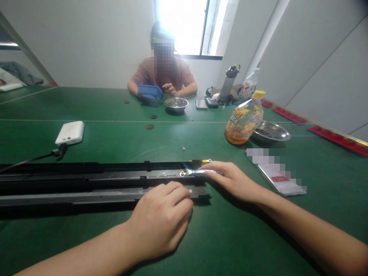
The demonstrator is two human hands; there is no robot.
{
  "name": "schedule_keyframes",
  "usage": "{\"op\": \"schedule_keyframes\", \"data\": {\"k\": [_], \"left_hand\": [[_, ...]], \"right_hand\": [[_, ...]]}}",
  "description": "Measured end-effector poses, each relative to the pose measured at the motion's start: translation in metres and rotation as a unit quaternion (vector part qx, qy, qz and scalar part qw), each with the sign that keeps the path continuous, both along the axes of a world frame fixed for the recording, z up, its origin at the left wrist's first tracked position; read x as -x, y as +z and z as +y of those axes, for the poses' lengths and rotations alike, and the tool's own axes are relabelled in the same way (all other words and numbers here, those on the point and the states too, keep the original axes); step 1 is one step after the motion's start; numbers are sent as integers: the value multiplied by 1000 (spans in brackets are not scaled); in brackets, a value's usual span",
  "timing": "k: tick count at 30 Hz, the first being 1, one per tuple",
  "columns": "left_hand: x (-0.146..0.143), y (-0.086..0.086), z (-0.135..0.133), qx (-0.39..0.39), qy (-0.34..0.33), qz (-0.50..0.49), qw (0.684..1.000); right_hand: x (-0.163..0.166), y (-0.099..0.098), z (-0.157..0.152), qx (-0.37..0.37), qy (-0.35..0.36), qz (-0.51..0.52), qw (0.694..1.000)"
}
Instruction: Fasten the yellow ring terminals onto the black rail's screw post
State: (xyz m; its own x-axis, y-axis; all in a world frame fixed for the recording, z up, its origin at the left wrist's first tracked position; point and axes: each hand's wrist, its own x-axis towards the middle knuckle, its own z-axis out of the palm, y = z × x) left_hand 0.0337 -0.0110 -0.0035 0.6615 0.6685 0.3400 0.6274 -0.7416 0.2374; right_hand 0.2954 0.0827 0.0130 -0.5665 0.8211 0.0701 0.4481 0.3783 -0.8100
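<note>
My right hand (230,178) grips a small silver wrench (197,172), its fingers closed along the handle. The wrench head sits at a brass-coloured nut (182,173) on a long black rail (115,174), close to the rail's right end. A second black rail (109,198) lies nearer me, alongside the first. My left hand (162,218) is curled over this nearer rail by its right end, fingers bent and tips partly hidden. A yellow wire with a ring terminal (209,161) pokes out at the far rail's end.
A small brass ring (184,148) lies beyond the rails. Around the green table (129,142) are a white box with a cable (70,132), a tea bottle (240,124), a metal bowl (280,132) and a phone (278,176). A co-worker (184,73) sits opposite with a blue bin (151,92).
</note>
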Motion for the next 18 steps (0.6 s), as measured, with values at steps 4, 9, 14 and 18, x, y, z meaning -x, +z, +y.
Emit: {"op": "schedule_keyframes", "data": {"k": [4,9,14,18], "left_hand": [[0,0,0,1,-2,-5,1000],[0,1,0,4,-2,-8,1000],[0,2,0,0,-5,-9,1000],[0,1,0,-3,-1,-9,1000]], "right_hand": [[-1,-3,1,-9,-13,10,1000],[2,-6,1,-15,-15,18,1000],[2,-5,1,-14,-11,11,1000],[0,-3,1,-15,-7,8,1000]]}}
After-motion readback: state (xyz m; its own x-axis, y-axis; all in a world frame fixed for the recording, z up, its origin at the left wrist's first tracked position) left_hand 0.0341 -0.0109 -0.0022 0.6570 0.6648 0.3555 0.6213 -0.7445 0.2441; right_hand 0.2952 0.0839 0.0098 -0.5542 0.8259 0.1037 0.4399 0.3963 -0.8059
